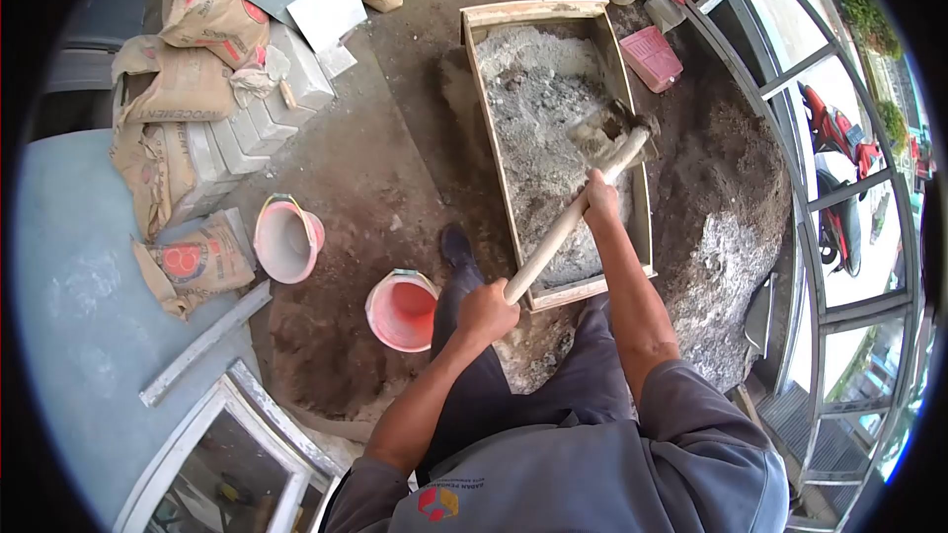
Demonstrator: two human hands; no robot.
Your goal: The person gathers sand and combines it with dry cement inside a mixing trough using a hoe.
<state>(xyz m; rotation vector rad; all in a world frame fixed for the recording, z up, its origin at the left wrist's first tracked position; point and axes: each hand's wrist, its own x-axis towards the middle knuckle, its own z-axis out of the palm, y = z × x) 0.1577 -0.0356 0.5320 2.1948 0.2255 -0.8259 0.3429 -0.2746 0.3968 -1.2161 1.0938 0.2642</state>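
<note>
In the head view, with left hand (487, 313) closed round the butt and right hand (600, 199) gripping higher up the pale wooden-handled hoe (553, 245), draw its grey metal blade (594, 135), over the right side of the long wooden trough (533, 11), evenly through the powdery grey mix (528, 118).

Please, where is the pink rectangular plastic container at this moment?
In the head view, the pink rectangular plastic container lies at upper right, just right of the long rectangular wooden box, near its far end.

Two hands (487, 314) (599, 199), one hoe (553, 245), one wooden box (534, 11), two buckets (288, 242) (403, 311), one pink container (652, 58)
</note>
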